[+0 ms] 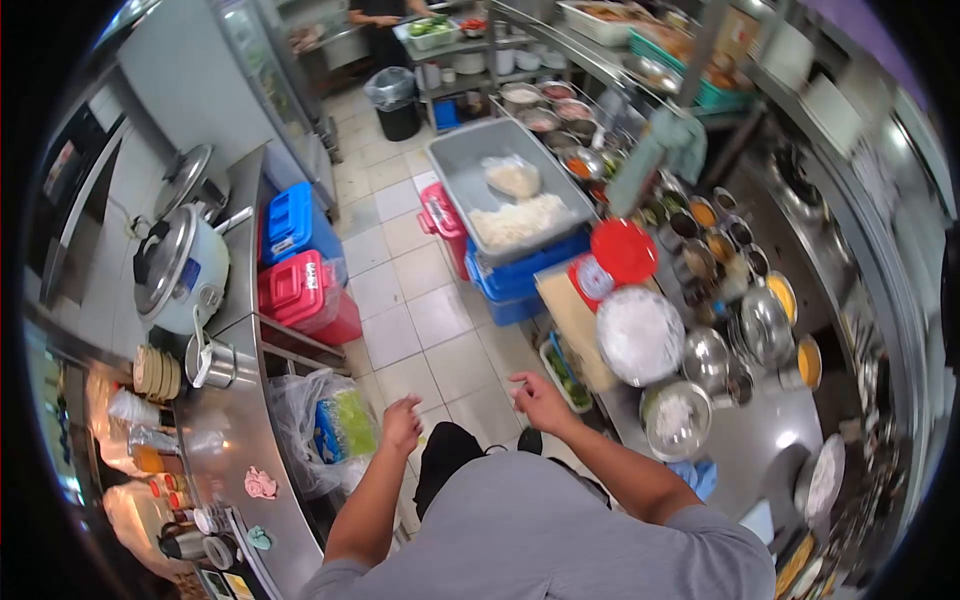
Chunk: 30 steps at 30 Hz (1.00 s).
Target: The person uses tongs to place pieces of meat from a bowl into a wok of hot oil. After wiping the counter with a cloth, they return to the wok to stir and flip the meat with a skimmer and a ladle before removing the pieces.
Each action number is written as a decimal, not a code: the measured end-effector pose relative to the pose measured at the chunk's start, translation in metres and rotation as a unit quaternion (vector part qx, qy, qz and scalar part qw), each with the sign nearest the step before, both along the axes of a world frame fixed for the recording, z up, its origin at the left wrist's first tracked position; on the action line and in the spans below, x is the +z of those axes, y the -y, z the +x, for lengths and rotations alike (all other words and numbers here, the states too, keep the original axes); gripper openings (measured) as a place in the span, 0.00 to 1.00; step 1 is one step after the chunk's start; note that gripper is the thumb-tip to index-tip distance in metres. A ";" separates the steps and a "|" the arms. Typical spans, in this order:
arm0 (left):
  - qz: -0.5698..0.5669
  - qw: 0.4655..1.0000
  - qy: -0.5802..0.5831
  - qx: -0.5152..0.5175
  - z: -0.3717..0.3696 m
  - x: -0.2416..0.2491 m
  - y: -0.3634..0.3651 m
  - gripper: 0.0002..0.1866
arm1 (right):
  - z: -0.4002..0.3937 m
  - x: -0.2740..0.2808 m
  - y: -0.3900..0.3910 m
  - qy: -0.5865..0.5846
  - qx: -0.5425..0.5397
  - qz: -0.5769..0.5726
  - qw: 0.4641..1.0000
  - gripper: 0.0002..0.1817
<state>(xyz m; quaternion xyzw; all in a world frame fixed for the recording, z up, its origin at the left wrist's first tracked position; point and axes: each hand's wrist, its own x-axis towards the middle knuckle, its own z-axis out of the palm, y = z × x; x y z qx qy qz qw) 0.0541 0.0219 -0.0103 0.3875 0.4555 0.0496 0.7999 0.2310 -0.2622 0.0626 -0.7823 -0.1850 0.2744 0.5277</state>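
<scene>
Grey cloth of the person's shirt [540, 530] fills the bottom of the view and cuts off both upper arms. Out past it the left hand [402, 422] hangs over the tiled floor [420, 310], its grip loosely curled and empty, with nothing touching it. Just to its outer side a clear plastic bag [322, 425] bulges from under the edge of the left desk [245, 420]; what is inside the bag is too blurred to tell. The right hand [538, 398] is also over the floor, fingers half spread, holding nothing. Just beyond its fingertips lies a small tray of greens [566, 375] at the foot of the right desk [760, 440], and further out from that grip stands a steel bowl of white food [677, 418] near the desk edge. Between the two hands the floor runs open, a lane between the desks. Ahead of both grips, well apart, red and blue boxes [295, 270] and a grey tub [505, 185] narrow the lane. Small bowls along the far right are cut off by the dark rim.
</scene>
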 end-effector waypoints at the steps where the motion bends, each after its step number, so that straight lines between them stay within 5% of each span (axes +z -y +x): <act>1: 0.004 0.999 -0.003 0.036 -0.017 0.007 -0.028 0.11 | 0.009 0.012 -0.034 -0.044 0.028 0.002 0.999 0.10; 2: 0.014 0.996 -0.014 0.081 -0.039 0.019 -0.061 0.12 | 0.013 0.018 -0.076 -0.091 0.059 0.008 0.994 0.09; 3: 0.028 0.991 -0.025 0.127 -0.060 0.032 -0.097 0.13 | 0.013 0.001 -0.121 0.025 0.079 0.084 0.993 0.07; 5: -0.007 0.968 -0.009 0.251 -0.072 0.028 -0.142 0.17 | 0.039 0.005 -0.183 0.036 0.140 0.066 0.987 0.08; 10: -0.026 0.946 0.021 0.324 -0.042 0.025 -0.284 0.22 | 0.100 0.009 -0.367 0.060 0.245 0.056 0.966 0.10; 13: -0.020 0.965 0.000 0.261 0.030 0.052 -0.358 0.18 | 0.136 0.036 -0.461 0.085 0.247 0.112 0.959 0.11; 18: 0.129 0.991 0.022 -0.013 0.207 0.093 -0.456 0.09 | 0.233 0.089 -0.559 0.129 0.189 0.071 0.971 0.16; 24: 0.176 0.954 0.096 -0.225 0.430 0.148 -0.539 0.09 | 0.395 0.028 -0.613 0.058 0.013 0.083 0.995 0.14; 26: 0.178 0.945 0.106 -0.255 0.489 0.143 -0.576 0.10 | 0.443 0.016 -0.637 -0.041 -0.087 0.111 0.989 0.13; 30: 0.139 0.959 0.063 -0.237 0.577 0.144 -0.651 0.11 | 0.547 -0.020 -0.700 -0.048 -0.137 0.076 0.986 0.12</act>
